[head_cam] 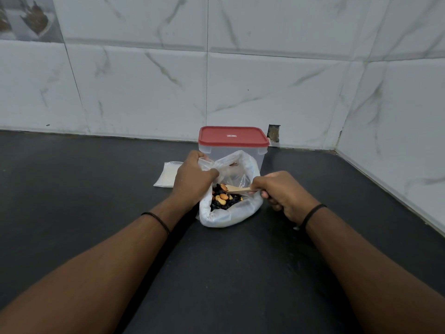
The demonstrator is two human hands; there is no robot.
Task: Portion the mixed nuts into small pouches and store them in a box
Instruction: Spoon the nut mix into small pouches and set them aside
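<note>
We see 2 bare hands working over a white plastic bag (231, 213) that sits on the dark counter (96, 189) toward its back edge, not far from the back right corner. The left hand (192, 179) pinches the bag's rim at the far left side, fingers curled into the plastic, holding the mouth open. The right hand (281, 191) grips the handle of a wooden spoon (237, 188), whose bowl reaches into the bag over the mixed nuts (224, 198), pale nuts among dark pieces. Just behind the bag, touching or nearly so, stands a clear box (232, 153) with its red lid (232, 135) on, near the tiled wall (144, 80). Left of the bag, partly hidden by the left hand, a flat stack of small pouches (166, 175) lies on the counter. Each wrist carries 1 dark band.
</note>
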